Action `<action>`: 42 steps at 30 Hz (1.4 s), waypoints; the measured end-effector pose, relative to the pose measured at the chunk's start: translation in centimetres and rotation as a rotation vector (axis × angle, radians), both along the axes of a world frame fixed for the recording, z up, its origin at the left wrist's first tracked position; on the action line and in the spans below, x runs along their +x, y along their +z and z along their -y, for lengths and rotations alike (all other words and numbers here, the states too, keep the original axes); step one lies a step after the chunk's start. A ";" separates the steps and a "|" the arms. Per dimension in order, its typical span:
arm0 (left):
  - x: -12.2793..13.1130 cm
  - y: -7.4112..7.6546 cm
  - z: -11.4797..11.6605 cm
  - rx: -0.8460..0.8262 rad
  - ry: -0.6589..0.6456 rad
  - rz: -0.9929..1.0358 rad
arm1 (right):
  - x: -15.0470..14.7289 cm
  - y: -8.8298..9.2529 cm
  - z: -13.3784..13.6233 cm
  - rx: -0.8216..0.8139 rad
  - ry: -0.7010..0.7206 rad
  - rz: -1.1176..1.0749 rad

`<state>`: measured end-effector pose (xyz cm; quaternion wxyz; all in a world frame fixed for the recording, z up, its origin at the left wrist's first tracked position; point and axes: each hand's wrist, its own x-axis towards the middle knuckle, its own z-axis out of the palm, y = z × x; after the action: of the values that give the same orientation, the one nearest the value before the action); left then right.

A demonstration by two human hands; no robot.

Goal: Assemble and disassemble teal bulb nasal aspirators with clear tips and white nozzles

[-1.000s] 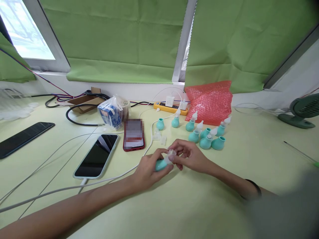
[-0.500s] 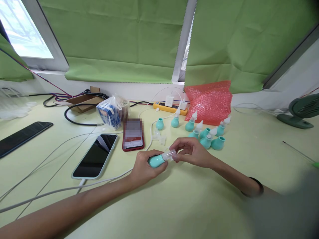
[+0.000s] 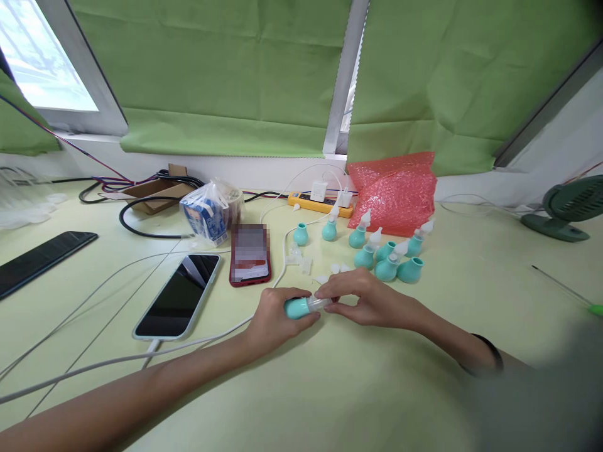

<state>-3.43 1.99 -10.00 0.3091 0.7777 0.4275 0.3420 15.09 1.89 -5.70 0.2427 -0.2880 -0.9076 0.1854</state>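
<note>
My left hand (image 3: pixel 271 320) is closed around a teal rubber bulb (image 3: pixel 296 307) lying sideways just above the table. My right hand (image 3: pixel 367 300) pinches the clear plastic nozzle (image 3: pixel 319 304) that sits at the bulb's mouth. Both hands meet at the middle of the pale green table (image 3: pixel 330 389). Behind them stand several more teal bulbs (image 3: pixel 389 267), some with white nozzles fitted, and a few loose clear nozzles (image 3: pixel 301 260) lie near a white cable.
A dark phone (image 3: pixel 181 295) on a white cable and a red phone (image 3: pixel 250 254) lie to the left. A black tablet (image 3: pixel 40 257), a bagged carton (image 3: pixel 211 213), a yellow power strip (image 3: pixel 320 204), a red bubble-wrap bag (image 3: pixel 396 188) and a green fan (image 3: pixel 565 210) ring the back.
My hands have sunk a little toward the table and the bulb has tipped flatter. My right fingers have slid onto the nozzle, pressing it at the bulb's mouth.
</note>
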 end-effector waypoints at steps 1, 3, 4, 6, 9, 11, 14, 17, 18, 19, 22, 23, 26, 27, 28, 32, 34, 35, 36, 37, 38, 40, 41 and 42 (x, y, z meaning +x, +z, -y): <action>0.0 -0.2 -0.1 0.014 0.019 -0.042 | 0.0 -0.2 0.0 0.023 0.010 0.015; 0.0 -0.4 -0.2 0.045 0.043 -0.124 | -0.1 -0.4 0.0 0.052 0.041 0.042; 0.0 -0.5 -0.3 0.056 0.043 -0.157 | -0.1 -0.5 0.1 0.060 0.056 0.050; 0.0 -0.6 -0.3 0.063 0.032 -0.189 | -0.2 -0.6 0.1 0.063 0.065 0.052; -0.1 -0.4 -0.2 0.074 0.028 -0.193 | -0.5 -0.8 0.2 0.043 0.008 0.002; -0.1 -0.4 -0.2 0.102 0.025 -0.197 | -0.7 -1.1 0.2 -0.021 -0.052 -0.064; -0.2 -0.4 -0.2 0.158 0.016 -0.219 | -0.9 -1.8 0.1 -0.209 -0.146 -0.182; -0.1 -0.5 -0.2 0.214 0.021 -0.239 | -0.9 -2.6 -0.2 -0.474 -0.199 -0.285; -0.1 -0.6 -0.2 0.231 0.021 -0.244 | -0.9 -2.8 -0.3 -0.556 -0.202 -0.318; -0.1 -0.6 -0.2 0.245 0.022 -0.247 | -0.9 -3.0 -0.4 -0.627 -0.203 -0.350; -0.1 -0.7 -0.2 0.265 0.029 -0.255 | -1.0 -3.4 -0.6 -0.780 -0.205 -0.422; -0.1 -0.8 -0.2 0.268 0.032 -0.259 | -1.1 -3.4 -0.6 -0.827 -0.210 -0.439; -0.2 -0.9 -0.2 0.276 0.029 -0.289 | -1.4 -3.3 -0.5 -0.955 -0.258 -0.491; -0.2 -0.9 -0.2 0.279 0.027 -0.306 | -1.5 -3.3 -0.5 -0.990 -0.278 -0.503; -0.2 -0.9 -0.2 0.283 0.028 -0.322 | -1.6 -3.2 -0.4 -1.021 -0.298 -0.510; -0.2 -0.8 -0.1 0.329 0.027 -0.386 | -2.2 -2.9 0.0 -1.129 -0.380 -0.530; -0.2 -0.8 -0.1 0.339 0.017 -0.401 | -2.5 -2.8 0.3 -1.157 -0.417 -0.562; -0.2 -0.7 -0.1 0.336 0.012 -0.403 | -2.7 -2.9 0.5 -1.156 -0.430 -0.582; -0.2 -0.7 -0.1 0.329 0.011 -0.403 | -2.8 -2.9 0.7 -1.143 -0.441 -0.601; -0.2 -0.7 -0.1 0.322 0.013 -0.403 | -2.9 -2.9 0.9 -1.120 -0.452 -0.618; -0.2 -0.7 -0.1 0.317 0.017 -0.402 | -3.0 -3.0 1.1 -1.088 -0.458 -0.626; -0.2 -0.8 -0.2 0.308 0.020 -0.389 | -3.1 -3.1 1.3 -1.020 -0.457 -0.612; -0.1 -0.8 -0.2 0.295 0.018 -0.369 | -3.2 -3.1 1.4 -0.989 -0.455 -0.596; -0.1 -0.7 -0.2 0.275 0.014 -0.339 | -3.2 -3.0 1.4 -0.959 -0.454 -0.582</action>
<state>-3.55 2.15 -10.72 0.1214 0.8558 0.4281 0.2638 11.86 0.46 -8.72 0.3577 -0.4891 -0.5352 0.5885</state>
